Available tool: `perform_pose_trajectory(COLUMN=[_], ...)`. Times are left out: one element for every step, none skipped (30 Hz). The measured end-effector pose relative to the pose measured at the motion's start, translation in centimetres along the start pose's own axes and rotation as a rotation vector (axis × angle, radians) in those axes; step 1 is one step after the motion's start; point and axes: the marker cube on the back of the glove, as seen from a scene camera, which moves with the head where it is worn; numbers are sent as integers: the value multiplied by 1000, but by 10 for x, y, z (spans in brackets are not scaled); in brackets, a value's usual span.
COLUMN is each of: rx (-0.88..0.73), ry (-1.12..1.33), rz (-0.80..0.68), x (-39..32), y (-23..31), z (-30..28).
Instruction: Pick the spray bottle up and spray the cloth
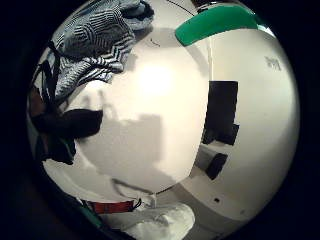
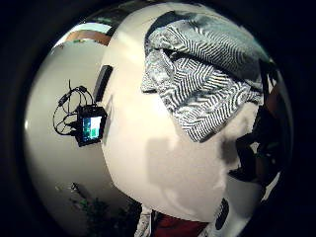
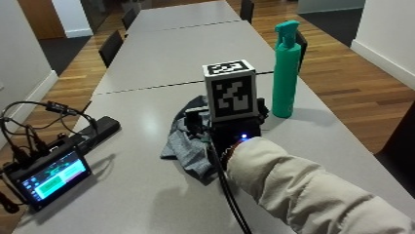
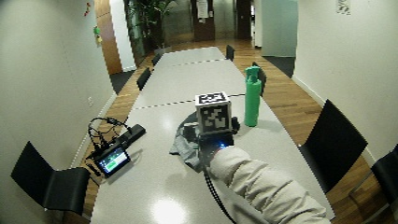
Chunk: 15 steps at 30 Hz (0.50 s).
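The table (image 3: 149, 63) is the biggest thing here, a long grey run stretching well beyond the right hand (image 3: 223, 131), with its long edges off to either side of the arm. The hand hangs over the table just above the near part of the cloth (image 3: 185, 141) — a grey striped heap that lies under and just ahead of the palm, spreading to the thumb side. The palm views show bare tabletop and cloth beneath the palm and nothing in its hold; whether the fingers are straight or curled, I cannot tell.

The spray bottle (image 3: 286, 68) stands upright ahead of the hand and off to its little-finger side, apart from the cloth and near that side's table edge. It is untouched, so I judge the task to be at its first step, the reach for the bottle. The next move calls for carrying the hand forward and toward the little-finger side, then closing round the bottle's body without tipping it toward the near edge — the bottle is tall and narrow.

Room is good: bare table lies between hand and bottle. Well off on the thumb side sits a small screen device (image 3: 48, 175) with cables (image 3: 29, 124), out of the path.
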Motion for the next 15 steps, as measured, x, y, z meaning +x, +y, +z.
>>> perform_pose_trajectory(rx=[0, 0, 1, 1, 0, -2, -5, -8, -10, -12, -14, -14, -14, -12, -11], ry=[1, 2, 3, 4, 4, 3, 2, 0, -2, -4, -5, -6, -7, -9, -11], rz=[0, 1, 2, 4, 6, 8, 11, 13, 14, 15, 16, 17, 16, 15, 13], x=[0, 0, -1, 0, 0, 0, 0, 0, 0, 0, 0, 0, 0, 0, -1], y=[0, 0, 0, 0, 0, 0, 0, 0, 0, 0, 1, 1, 1, 1, 2], z=[0, 0, 0, 0, 0, 0, 0, 0, 0, 1, 2, 2, 2, 2, 2])
